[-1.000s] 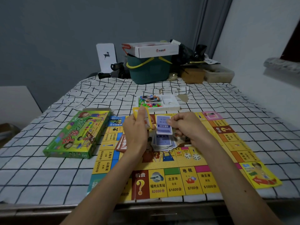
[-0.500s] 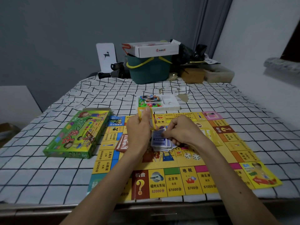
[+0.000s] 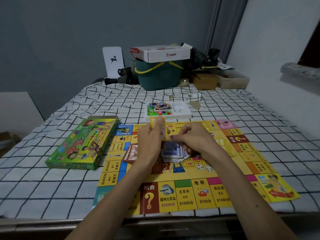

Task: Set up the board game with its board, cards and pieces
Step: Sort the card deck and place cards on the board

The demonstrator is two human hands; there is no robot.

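**Cards in both grips over the middle of the board**

Grasping a slim stack of yellow cards (image 3: 160, 131) in the left grip (image 3: 149, 146), upright, thumb against the near face, above the centre of the board (image 3: 187, 196). Curled in the right grip (image 3: 196, 141), fingertips just beside that stack and over a loose, fanned pile of blue-backed cards (image 3: 173, 152); cannot tell whether pinching a card or only touching. To the left of the pile, partly under the left wrist, a few red-backed cards (image 3: 131, 153), flat on the board.

Board spread flat on the checked cloth of the worktop (image 3: 52, 196): yellow, ringed with coloured squares. Readable along the near edge: "机会" over a question mark, "福州火车站 $2000分", "北京市 $1600分", "地税 $700分", "湖北省 $1000分". Up the left edge: "$2400分" and "$2200分".

Just beside the board's left edge, a green box (image 3: 81, 144) with large red "中国" on top. Beyond the far edge, a white tray (image 3: 181, 112) with small coloured pieces (image 3: 159, 113) and picture cards (image 3: 159, 106) in its left compartment.
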